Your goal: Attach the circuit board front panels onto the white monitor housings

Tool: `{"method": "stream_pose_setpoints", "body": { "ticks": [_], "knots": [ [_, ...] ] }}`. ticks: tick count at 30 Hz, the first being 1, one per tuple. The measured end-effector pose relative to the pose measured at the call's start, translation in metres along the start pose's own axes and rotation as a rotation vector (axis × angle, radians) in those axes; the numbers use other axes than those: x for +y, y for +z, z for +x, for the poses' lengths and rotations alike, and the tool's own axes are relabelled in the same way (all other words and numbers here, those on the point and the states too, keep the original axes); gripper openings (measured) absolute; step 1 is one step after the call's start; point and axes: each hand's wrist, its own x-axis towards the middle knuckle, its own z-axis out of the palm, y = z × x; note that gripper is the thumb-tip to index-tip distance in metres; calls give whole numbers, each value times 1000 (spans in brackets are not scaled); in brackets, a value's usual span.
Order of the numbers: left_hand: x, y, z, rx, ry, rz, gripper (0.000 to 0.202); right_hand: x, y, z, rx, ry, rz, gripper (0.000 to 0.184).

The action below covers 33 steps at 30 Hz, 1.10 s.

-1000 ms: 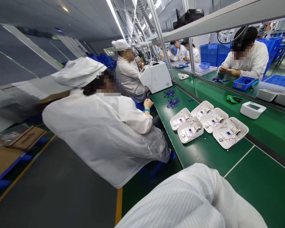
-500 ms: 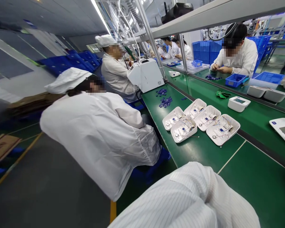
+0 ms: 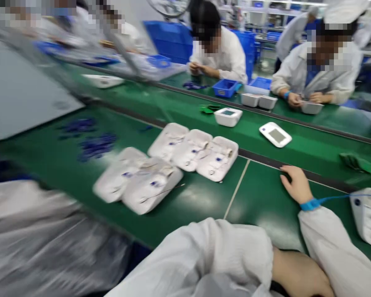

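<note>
My right hand [image 3: 297, 184] lies on the green bench near the dark strip, thumb apart from the outstretched fingers, with nothing in it. A blue strap [image 3: 310, 204] circles that wrist, its cord running right. Low in the picture, my left hand [image 3: 306, 272] extends from a white sleeve; its fingers are hidden or cut off by the lower edge. Left of my right hand are several white plastic housings with wires inside, the nearest a housing [image 3: 218, 159] in a row of three. Another white housing [image 3: 369, 216] stands at the right edge, beside my right forearm.
Blue small parts [image 3: 97, 145] lie in heaps at left. Beyond the strip are a white device with a screen [image 3: 277, 135], another white device [image 3: 228, 117] and green boards [image 3: 355, 162]. Co-workers sit opposite; a co-worker's white coat [image 3: 43, 239] is close at left.
My view has swung right and blurred. Both my hands now show, where only a bit of one hand was at the right edge before. The housings appear further left.
</note>
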Motion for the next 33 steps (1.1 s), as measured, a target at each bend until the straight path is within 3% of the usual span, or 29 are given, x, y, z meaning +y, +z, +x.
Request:
{"method": "stream_pose_setpoints", "body": {
  "ticks": [1,5,10,11,15,19,22,23,25,26,29,31,33],
  "knots": [
    [-4,2,1,-1,58,-16,7,0,1,1,-9,16,13,26],
    [-10,12,-2,195,94,-96,13,-6,-4,-1,135,111,8,30],
    [-9,18,-5,180,69,-137,11,-17,-11,-3,407,132,-66,42],
    [-9,19,-5,186,76,-135,11,-16,-11,-3,379,120,-52,42],
    [-11,23,-3,250,127,-135,12,-8,-4,-2,63,82,69,26],
    [-11,19,-6,384,159,-183,11,2,-1,-1,86,202,204,18],
    [-24,-18,-21,647,25,-60,9,6,-2,-1,135,264,234,21],
    [-34,-38,-27,767,-113,13,11,7,-2,-1,144,278,242,22],
    [-60,-86,-42,930,-525,183,17,8,-1,-1,151,297,259,22],
    [-77,-112,-49,936,-752,271,18,8,-1,0,150,301,265,21],
    [-133,-180,-67,954,-996,345,47,7,0,1,144,308,274,20],
    [-167,-210,-78,911,-1130,356,63,6,0,2,142,314,277,20],
    [-194,-229,-87,862,-1251,361,70,5,0,2,141,321,280,19]
  ]
}}
